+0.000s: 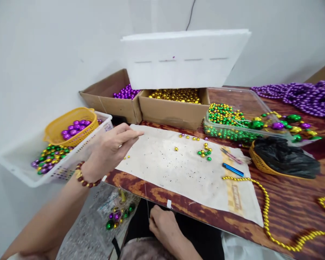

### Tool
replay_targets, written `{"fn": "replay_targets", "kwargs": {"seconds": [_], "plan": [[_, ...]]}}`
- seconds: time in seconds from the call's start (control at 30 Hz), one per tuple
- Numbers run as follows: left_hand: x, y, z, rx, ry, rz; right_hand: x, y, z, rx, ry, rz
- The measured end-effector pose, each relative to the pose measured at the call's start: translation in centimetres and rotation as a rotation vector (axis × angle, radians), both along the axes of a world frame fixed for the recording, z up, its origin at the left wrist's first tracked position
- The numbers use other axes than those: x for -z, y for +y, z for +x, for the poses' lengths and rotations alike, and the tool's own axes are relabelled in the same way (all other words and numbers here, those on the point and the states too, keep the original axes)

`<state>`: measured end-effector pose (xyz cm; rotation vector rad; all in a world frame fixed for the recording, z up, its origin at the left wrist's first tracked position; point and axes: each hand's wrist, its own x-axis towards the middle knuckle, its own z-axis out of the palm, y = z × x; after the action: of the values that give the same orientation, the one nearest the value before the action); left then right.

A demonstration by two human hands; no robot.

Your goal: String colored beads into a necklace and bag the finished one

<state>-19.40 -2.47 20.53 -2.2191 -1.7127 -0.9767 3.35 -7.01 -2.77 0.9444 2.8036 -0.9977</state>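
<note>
My left hand [112, 148], with a beaded bracelet [82, 177] at its wrist, is raised over the left end of a white cloth [162, 159]. Its fingers are pressed together; whatever they pinch is too small to name. Low at the table's front edge, my right hand [164, 224] is closed near my lap, beside a thin thread [145, 191] that rises past the edge. Small gold beads [176, 148] and green beads [209, 159] lie on the cloth. Toward its right end are small scissors [231, 156] and a blue tool [233, 169].
Behind the cloth stand cardboard boxes [173, 112] of purple and gold beads and a clear tray [230, 131] of beads. A white basket [24, 177] is at left. On the right are a yellow basket with a black bag [284, 155] and a gold bead string [267, 206].
</note>
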Motion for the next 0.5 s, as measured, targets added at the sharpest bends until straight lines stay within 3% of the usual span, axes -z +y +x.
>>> {"fn": "replay_targets", "kwargs": {"seconds": [0.13, 0.23, 0.3, 0.4, 0.5], "plan": [[-1.1, 0.2, 0.6, 0.065, 0.088, -0.015, 0.2, 0.3, -4.4, -0.126, -0.100, -0.055], [0.5, 1.3, 2.1, 0.155, 0.244, -0.124, 0.5, 0.2, -4.4, -0.139, -0.113, -0.072], [2.9, 2.4, 3.9, 0.225, 0.365, -0.182, 1.0, -0.2, -2.8, -0.146, -0.112, -0.085], [7.8, 4.3, 7.6, 0.397, 0.512, -0.269, 2.1, 0.2, 0.2, -0.094, -0.169, -0.097], [13.3, 6.1, 11.3, 0.517, 0.560, -0.279, 2.7, 3.4, 1.1, 0.054, -0.204, -0.026]]}}
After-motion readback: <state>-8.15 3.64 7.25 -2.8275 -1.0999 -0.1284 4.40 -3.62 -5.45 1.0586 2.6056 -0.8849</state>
